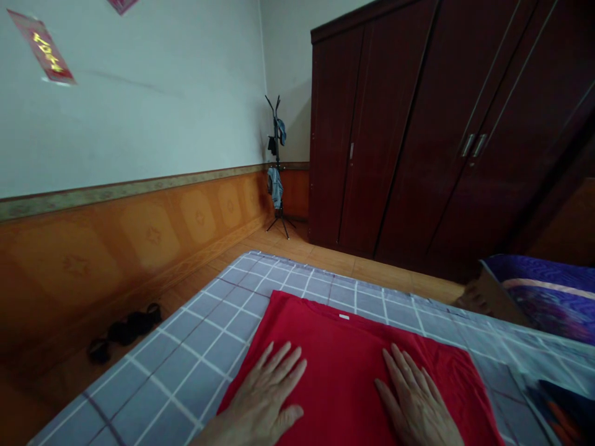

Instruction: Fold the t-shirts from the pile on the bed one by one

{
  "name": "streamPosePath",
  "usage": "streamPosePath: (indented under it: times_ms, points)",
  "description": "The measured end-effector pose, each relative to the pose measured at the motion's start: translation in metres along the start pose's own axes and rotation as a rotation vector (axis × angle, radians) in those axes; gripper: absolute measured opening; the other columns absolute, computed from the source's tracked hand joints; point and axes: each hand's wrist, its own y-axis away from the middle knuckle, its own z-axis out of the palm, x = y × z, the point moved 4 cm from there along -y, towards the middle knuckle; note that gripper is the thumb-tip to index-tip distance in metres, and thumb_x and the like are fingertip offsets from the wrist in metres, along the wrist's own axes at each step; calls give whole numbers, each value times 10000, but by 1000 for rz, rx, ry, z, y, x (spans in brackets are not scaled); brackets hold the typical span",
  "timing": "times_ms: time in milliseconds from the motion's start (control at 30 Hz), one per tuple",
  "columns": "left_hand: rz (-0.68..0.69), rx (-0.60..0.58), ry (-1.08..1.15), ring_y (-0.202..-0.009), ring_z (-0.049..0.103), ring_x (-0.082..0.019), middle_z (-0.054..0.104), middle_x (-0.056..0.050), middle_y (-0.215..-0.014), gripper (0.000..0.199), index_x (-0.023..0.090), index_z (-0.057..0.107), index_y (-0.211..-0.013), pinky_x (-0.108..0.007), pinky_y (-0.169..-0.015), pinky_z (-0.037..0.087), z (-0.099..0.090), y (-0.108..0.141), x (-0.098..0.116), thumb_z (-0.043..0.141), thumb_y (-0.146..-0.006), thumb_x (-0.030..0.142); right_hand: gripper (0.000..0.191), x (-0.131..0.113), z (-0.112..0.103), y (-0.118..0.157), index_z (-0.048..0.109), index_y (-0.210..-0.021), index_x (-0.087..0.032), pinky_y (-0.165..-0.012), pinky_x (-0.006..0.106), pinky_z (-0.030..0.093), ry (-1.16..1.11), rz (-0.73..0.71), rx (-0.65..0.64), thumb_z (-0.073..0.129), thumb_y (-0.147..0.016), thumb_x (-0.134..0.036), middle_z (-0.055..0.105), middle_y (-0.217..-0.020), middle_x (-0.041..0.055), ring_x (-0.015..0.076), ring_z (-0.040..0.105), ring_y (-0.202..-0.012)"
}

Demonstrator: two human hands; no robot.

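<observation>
A red shirt (341,371) lies spread out on the grey checked bed cover (186,347), with a small white label at its neckline, which faces the far side. On the left part of the shirt, my left hand (267,393) lies flat with its fingers spread. My right hand (413,396) rests palm down on the right part, fingers stretched out. Some creases show in the cloth to the right of my right hand. The shirt's near end runs out of the picture.
Dark folded cloth (564,402) lies on the bed at the right. Beyond the bed stand a coat rack (277,155) and a dark wardrobe (395,136). Black shoes (125,328) are on the floor at the left. A purple cover (548,291) is at the right.
</observation>
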Motion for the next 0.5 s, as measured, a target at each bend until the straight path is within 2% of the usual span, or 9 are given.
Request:
streamPosePath:
  times_ms: [100, 200, 267, 300, 367, 433, 500]
  points:
    - [-123, 53, -84, -1382, 271, -213, 200, -7, -1524, 590, 295, 22, -1479, -423, -1114, 304, 13, 27, -23, 313, -977, 406, 506, 1, -3, -1, 593, -1206, -94, -974, 496, 416, 3, 13, -6, 350, -898, -414, 512, -1334, 178, 333, 414, -1278]
    - [-278, 150, -168, -1359, 321, -245, 294, -34, -1496, 599, 287, 24, -1479, -479, -1097, 311, 10, 45, -53, 328, -974, 390, 533, -1, -6, -4, 554, -1252, -88, -993, 483, 404, -6, 68, -48, 343, -902, -430, 481, -1365, 176, 317, 406, -1286]
    - [-320, 177, -169, -1370, 294, -263, 285, -41, -1500, 608, 286, 22, -1481, -519, -1102, 279, 2, 45, -49, 337, -971, 386, 529, -4, -8, -6, 542, -1267, -99, -1016, 495, 376, -34, 76, -75, 332, -908, -426, 462, -1384, 166, 313, 385, -1302]
    - [-300, 165, -141, -1385, 257, -262, 242, -33, -1516, 610, 292, 21, -1482, -527, -1113, 252, -2, 40, -37, 341, -970, 381, 531, -5, -8, -7, 538, -1270, -93, -1024, 507, 362, -52, 82, -84, 325, -911, -422, 459, -1386, 170, 316, 376, -1307]
    - [-193, 104, -34, -1409, 185, -245, 139, -24, -1541, 625, 286, -1, -1484, -500, -1135, 223, -7, 22, 3, 346, -969, 364, 544, -6, -10, -9, 526, -1276, -71, -1034, 533, 338, -96, 113, -97, 313, -918, -421, 461, -1378, 186, 324, 368, -1311]
    - [-22, 20, 97, -1421, 98, -270, 54, -69, -1547, 763, 223, -63, -1483, -505, -1144, 191, -6, -2, 53, 398, -932, 479, 546, -6, -16, -13, 517, -1281, -60, -1041, 547, 325, -166, 168, -114, 316, -921, -419, 463, -1373, 197, 330, 362, -1313]
    - [123, -4, 216, -1422, 32, -285, -5, -120, -1540, 863, 171, -133, -1470, -527, -1145, 154, -4, -26, 95, 367, -902, 584, 546, -7, -28, -17, 483, -1312, -63, -1039, 551, 327, -278, 240, -99, 321, -924, -411, 444, -1384, 208, 332, 349, -1320]
